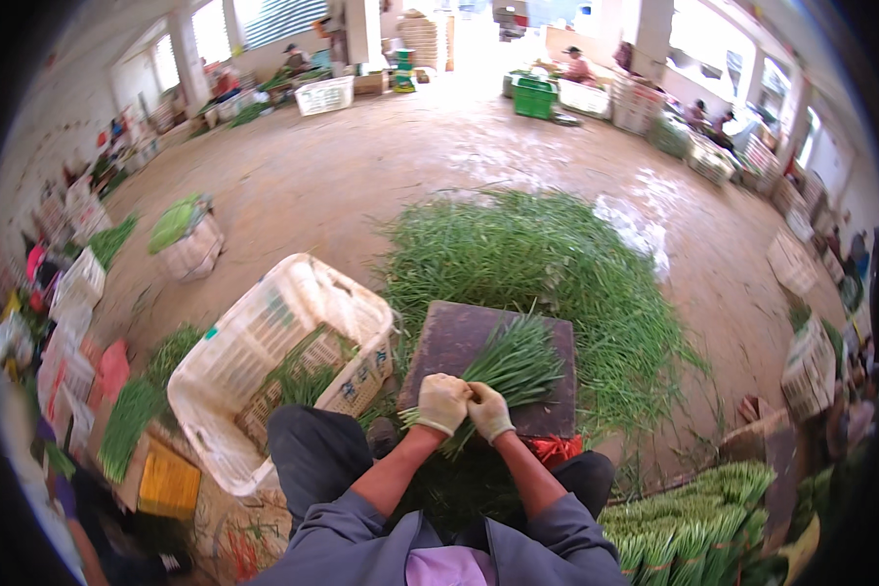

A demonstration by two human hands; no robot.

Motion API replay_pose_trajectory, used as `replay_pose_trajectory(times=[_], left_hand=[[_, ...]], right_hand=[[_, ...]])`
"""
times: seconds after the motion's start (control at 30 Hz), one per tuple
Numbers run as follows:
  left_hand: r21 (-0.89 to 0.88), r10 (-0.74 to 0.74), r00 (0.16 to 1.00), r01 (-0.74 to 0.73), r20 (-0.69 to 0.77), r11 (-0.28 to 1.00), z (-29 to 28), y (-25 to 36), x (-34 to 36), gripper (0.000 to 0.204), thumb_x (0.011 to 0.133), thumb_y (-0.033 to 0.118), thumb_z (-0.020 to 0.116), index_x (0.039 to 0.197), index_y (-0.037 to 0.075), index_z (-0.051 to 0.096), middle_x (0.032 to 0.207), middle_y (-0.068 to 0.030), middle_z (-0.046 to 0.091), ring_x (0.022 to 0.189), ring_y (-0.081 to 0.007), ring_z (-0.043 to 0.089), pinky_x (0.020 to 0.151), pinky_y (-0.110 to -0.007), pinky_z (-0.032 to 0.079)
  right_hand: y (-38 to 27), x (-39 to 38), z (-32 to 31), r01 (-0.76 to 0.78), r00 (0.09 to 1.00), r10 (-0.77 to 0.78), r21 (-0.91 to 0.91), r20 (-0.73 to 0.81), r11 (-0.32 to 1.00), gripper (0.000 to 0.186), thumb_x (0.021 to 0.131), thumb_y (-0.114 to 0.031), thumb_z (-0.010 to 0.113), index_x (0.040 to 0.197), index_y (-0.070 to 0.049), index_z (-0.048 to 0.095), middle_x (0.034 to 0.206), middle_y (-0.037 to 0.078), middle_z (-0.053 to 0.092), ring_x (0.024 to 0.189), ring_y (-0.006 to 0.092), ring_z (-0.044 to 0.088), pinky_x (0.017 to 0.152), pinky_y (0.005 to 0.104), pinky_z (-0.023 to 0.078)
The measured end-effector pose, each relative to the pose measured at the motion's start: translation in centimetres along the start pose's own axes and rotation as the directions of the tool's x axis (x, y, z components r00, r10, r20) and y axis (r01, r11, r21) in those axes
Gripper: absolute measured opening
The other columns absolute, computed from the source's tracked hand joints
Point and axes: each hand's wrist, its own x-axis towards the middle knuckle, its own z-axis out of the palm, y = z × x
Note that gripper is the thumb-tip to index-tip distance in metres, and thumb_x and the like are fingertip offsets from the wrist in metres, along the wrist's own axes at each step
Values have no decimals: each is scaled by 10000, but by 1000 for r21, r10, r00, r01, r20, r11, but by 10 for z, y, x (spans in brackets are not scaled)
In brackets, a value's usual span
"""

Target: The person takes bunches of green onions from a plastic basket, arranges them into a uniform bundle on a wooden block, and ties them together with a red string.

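A bunch of long green stalks (518, 354) lies slantwise over a dark, low board (449, 337) in front of me, its leafy tips pointing away to the right. My left hand (443, 403), in a pale work glove, is closed round the lower part of the bunch. Against it, my gloved right hand (489, 410) is also closed on the stalks, thumbs and fingertips meeting. Cut ends stick out left of and below the gloves. Whether anything thin is pinched between the fingers is hidden. Red strands (555, 450) hang at the board's near right corner.
Loose green stalks (527, 244) are heaped beyond the board. A white plastic crate (293, 283) with some greens stands at my left knee. Tied bunches (693, 518) lie in rows at lower right. A yellow box (168, 481) sits lower left. Other people work along the walls.
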Motion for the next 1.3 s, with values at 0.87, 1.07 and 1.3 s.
replay_pose_trajectory(times=[0.87,1.07,1.3], left_hand=[[455,-581,653,379,486,806,-1,0,-21,1197,567,502,862,1493,-4,297,1095,-195,647,1010,-338,671,896,-419,526],[-294,-380,633,703,675,648,-25,-61,-7,871,697,390,811,1414,33,469,1199,-149,665,1089,-273,646,942,-382,511],[-502,-27,516,819,856,-277,-19,-39,-38,565,905,314,691,1383,65,520,1247,-73,639,1052,-204,650,904,-371,538]], right_hand=[[-24,-5,5,-65,992,65,-2,106,998,287,918,-256,571,906,9,680,833,212,668,819,358,649,749,404,494],[-54,-11,-32,-86,996,75,384,44,919,273,927,-185,663,1110,15,628,782,51,615,681,172,579,646,351,483],[18,-8,-12,-674,728,392,693,562,256,501,970,-414,617,1286,-27,579,1173,116,677,993,226,672,884,363,544]])
